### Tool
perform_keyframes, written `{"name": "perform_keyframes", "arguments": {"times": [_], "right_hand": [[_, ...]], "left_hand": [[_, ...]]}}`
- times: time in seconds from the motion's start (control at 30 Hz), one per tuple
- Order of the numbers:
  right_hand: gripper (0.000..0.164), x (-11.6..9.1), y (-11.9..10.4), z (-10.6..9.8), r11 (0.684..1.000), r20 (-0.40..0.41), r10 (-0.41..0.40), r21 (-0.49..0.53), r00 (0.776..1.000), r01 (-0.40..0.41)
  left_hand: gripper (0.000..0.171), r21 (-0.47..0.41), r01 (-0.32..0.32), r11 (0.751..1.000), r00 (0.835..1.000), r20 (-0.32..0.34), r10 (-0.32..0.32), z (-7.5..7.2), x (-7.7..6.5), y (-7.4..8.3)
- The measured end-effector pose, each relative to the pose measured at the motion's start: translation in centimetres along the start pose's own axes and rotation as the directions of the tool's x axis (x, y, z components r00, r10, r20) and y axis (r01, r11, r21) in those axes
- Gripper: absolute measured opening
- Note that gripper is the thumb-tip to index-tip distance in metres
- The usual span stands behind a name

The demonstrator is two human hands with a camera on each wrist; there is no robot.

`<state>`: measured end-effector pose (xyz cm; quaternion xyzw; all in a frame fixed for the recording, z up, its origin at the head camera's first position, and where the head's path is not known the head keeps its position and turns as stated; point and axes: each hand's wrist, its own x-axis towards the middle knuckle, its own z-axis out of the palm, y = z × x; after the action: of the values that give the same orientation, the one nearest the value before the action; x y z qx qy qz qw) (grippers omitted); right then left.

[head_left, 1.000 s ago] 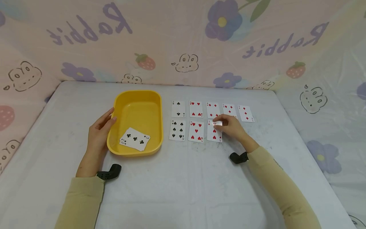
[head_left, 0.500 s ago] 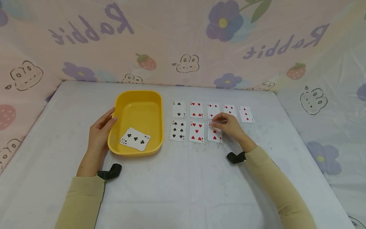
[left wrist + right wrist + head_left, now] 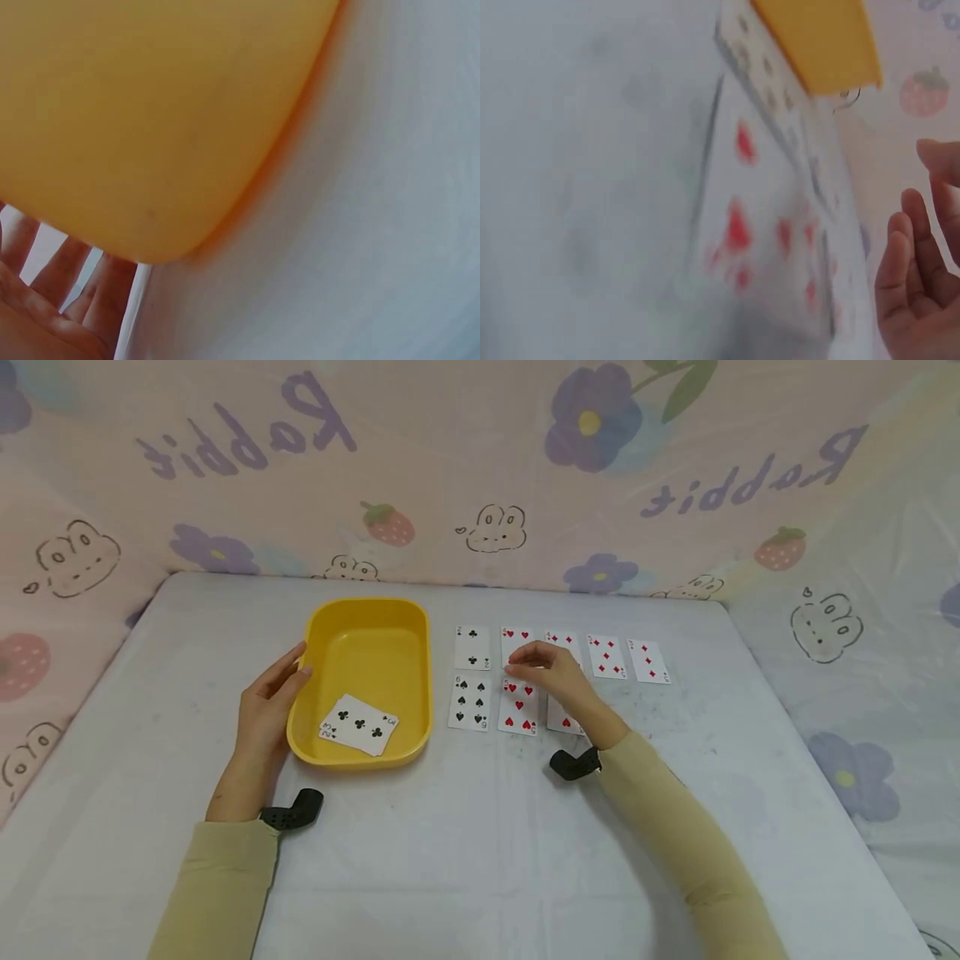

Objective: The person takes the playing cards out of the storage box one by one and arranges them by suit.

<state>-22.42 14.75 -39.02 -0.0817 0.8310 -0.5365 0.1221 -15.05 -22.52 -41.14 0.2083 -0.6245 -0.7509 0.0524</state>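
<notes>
My left hand (image 3: 264,706) holds the left side of a yellow tray (image 3: 429,693), thumb at the rim and fingers along the outer wall. A small fan of playing cards (image 3: 360,725) lies in the tray, a three of clubs on top. My right hand (image 3: 558,681) hovers over the laid-out cards with loosely bent fingers and nothing held. Its fingertips overlap the four of hearts (image 3: 515,633), just above the five of hearts (image 3: 519,710). The hand and wrist partly cover the three of hearts (image 3: 561,720) and the four of diamonds (image 3: 561,638).
The two of clubs (image 3: 472,648) and six of spades (image 3: 470,703) lie nearest the tray. The five of diamonds (image 3: 606,657) and three of diamonds (image 3: 648,662) end the back row. A patterned cloth wall (image 3: 420,460) rises behind the table (image 3: 435,877).
My right hand has moved left from the three of hearts toward the four and five of hearts, uncovering the five of diamonds. The left hand and tray stay in place.
</notes>
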Motion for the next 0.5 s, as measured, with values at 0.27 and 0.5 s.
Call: {"name": "perform_keyframes", "arguments": {"times": [0.27,0.5], "right_hand": [[0.028,2.0,-4.4,3.2,1.0,0.093,0.003,0.019,0.996,-0.005],[0.034,3.8,-8.4,6.5,1.0,0.186,-0.01,-0.01,0.982,0.013]], "left_hand": [[0.046,0.016,-0.012,1.0,1.0,0.004,0.012,-0.1,0.2,-0.1],[0.045,0.038,-0.023,0.999,1.0,0.004,0.023,-0.1,0.3,-0.1]]}}
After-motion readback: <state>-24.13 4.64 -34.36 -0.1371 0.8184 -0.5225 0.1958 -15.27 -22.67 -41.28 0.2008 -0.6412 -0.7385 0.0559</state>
